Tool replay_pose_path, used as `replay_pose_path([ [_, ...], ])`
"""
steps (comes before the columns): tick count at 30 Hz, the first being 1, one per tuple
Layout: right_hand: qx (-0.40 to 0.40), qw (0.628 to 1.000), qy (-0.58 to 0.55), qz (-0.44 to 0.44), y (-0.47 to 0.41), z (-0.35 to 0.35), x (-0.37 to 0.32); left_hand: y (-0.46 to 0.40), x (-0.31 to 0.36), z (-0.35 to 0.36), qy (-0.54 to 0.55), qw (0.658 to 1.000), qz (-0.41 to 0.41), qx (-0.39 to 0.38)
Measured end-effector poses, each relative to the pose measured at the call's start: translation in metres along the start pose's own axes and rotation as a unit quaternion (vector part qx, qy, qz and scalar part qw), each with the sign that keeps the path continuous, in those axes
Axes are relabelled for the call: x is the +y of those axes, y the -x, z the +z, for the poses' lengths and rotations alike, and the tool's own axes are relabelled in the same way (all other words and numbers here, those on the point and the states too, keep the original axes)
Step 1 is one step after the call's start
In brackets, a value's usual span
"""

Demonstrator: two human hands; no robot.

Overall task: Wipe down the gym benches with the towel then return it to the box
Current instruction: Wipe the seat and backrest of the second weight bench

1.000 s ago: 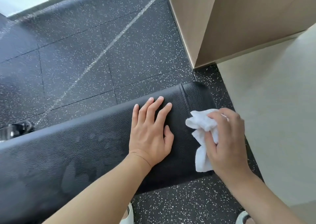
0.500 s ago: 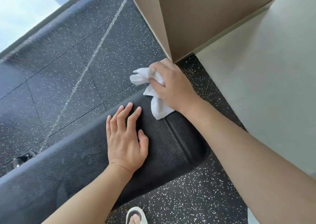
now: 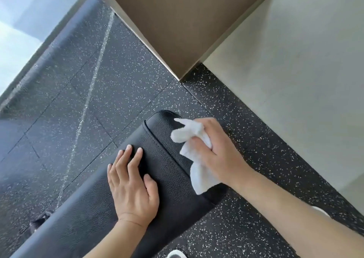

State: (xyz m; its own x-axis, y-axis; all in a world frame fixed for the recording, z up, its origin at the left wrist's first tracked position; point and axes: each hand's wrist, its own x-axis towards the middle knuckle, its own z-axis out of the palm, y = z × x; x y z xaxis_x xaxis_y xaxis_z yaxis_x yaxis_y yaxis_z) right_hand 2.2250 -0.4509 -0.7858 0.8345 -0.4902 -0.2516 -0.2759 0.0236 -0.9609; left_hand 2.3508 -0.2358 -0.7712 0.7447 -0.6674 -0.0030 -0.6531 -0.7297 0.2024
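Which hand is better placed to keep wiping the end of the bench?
Probably the right hand: it grips the white towel at the bench end. The left hand lies flat on the pad, empty.

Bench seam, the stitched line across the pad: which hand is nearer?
Left. The left hand lies flat on the bench, fingertips almost at the seam. The right hand grips the towel beyond the seam, over the end section.

Speckled floor (image 3: 122, 76), wooden column (image 3: 177, 21)
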Motion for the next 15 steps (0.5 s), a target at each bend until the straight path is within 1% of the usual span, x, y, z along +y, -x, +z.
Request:
replay_pose_path([
  [5,-0.066,0.998,0.016,0.008,-0.115,0.020,-0.029,-0.001,0.002,0.000,-0.004,1.000,0.004,-0.013],
  [7,-0.104,0.994,0.013,0.029,-0.136,0.024,-0.032,0.000,0.002,0.000,-0.007,1.000,0.004,-0.015],
  [8,-0.110,0.993,-0.002,0.038,-0.139,0.023,-0.031,0.000,0.002,0.000,-0.007,1.000,0.004,-0.013],
  [9,-0.104,0.993,-0.024,0.045,-0.135,0.022,-0.029,0.000,0.002,0.000,-0.007,1.000,0.004,-0.011],
  [12,-0.052,0.994,-0.075,0.053,-0.097,0.008,-0.017,0.000,0.001,0.001,-0.007,1.000,0.003,-0.006],
  [15,-0.025,0.988,-0.099,0.117,-0.026,-0.010,0.004,0.000,0.000,0.001,-0.009,1.000,0.001,-0.009],
])
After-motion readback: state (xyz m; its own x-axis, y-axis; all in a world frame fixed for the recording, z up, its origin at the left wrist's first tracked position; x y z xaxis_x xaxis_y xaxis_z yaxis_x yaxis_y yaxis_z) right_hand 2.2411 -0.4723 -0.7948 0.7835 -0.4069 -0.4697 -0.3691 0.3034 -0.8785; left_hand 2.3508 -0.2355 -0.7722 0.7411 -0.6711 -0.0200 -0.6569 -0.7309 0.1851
